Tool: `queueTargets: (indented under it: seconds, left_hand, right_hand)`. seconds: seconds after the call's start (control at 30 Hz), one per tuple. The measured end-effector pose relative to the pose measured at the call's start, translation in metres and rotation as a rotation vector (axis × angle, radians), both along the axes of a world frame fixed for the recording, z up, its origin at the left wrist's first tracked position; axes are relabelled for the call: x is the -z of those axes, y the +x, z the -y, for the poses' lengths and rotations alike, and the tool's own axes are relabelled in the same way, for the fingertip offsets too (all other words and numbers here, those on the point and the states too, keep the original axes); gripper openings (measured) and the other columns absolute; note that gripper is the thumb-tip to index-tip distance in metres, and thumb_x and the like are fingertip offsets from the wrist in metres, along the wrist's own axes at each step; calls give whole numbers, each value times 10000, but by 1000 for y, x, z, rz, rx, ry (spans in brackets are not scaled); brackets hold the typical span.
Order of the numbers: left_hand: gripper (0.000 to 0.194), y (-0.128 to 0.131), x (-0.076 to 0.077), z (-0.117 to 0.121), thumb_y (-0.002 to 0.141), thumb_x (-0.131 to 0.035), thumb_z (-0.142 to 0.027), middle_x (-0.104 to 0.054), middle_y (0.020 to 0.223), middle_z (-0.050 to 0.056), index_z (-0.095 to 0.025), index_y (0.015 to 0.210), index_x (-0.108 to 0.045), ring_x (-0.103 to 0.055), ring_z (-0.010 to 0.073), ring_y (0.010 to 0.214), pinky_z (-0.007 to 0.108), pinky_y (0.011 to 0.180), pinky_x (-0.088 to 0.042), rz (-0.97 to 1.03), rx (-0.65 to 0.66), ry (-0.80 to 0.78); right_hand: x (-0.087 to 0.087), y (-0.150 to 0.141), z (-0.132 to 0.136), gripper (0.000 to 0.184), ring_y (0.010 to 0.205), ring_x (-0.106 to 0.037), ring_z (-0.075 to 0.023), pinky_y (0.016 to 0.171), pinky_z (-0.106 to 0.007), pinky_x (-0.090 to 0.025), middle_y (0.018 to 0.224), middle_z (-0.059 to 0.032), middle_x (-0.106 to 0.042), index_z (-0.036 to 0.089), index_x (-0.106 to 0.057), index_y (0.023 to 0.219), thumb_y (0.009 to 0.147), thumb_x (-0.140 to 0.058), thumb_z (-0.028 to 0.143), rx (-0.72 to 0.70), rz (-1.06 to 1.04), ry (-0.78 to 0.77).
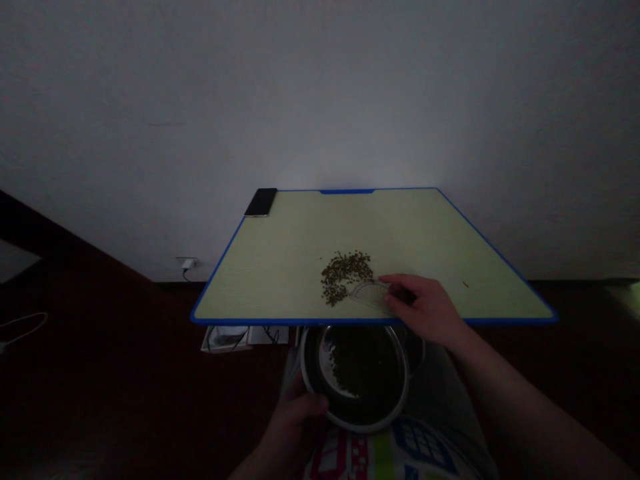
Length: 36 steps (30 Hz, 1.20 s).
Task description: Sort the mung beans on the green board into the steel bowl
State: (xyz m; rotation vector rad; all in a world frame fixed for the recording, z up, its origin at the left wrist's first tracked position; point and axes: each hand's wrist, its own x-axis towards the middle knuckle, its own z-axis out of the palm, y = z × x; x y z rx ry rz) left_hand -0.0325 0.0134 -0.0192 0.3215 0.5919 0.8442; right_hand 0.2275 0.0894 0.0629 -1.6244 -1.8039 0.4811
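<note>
My right hand (423,307) is closed on a clear protractor (369,293) at the table's near edge. The protractor's curved side faces a loose pile of small brown-green grains (345,270) and touches or nearly touches it. I cannot tell the exact kind of grain. Just below that edge, my left hand (303,413) grips the rim of a round metal bowl (307,360), thumb over the rim and fingers hidden underneath. Dark grains (365,360) cover part of the bowl's bottom, and some bare shiny metal shows on the left.
The pale folding table (400,227) has a blue edge and stands against a grey wall. A black phone (261,202) lies at its far left corner. One small brown bit (465,285) lies on the right. Below left are white trays with cables (230,338) and a plugged-in charger (187,265).
</note>
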Motion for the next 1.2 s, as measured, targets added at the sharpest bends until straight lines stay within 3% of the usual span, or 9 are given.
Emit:
queueTargets:
  seconds: [0.3,0.77,1.03,1.2]
  left_hand:
    - [613,-2,-2,1,598,-685,-45,-802,990,86,-196,1192,-685,-732,297,960,373,851,-573,-54,-15,-37]
    - [633,1,-8,1,594,-677,-34,-802,995,90,-184,1209,-675,-732,303,968,392,835,-588,-68,-36,-62]
    - [691,1,-3,1,604,-677,-43,-801,1009,78,-218,1272,-632,-713,306,1023,376,851,-575,-46,-19,-35]
    - [615,1,-4,2,600,-691,-61,-800,1000,92,-194,1201,-674,-717,309,1007,396,867,-567,-81,-34,-43]
  right_hand:
    - [-1,1,-2,362,551,-557,-145,544,-275,-446,636,-15,-640,144,-734,1092,805,-570,292,71,8,-17]
    - [0,2,-3,362,605,-569,-155,586,-285,-457,685,-18,-649,183,-718,1154,836,-572,276,-61,1,-80]
    - [-3,-9,-8,364,830,-658,-187,748,-325,-506,990,-78,-738,219,-714,1168,833,-571,201,-160,21,-78]
    - [-2,-10,-9,368,680,-598,-161,659,-304,-470,804,-50,-702,189,-704,1183,842,-570,228,-106,63,-68]
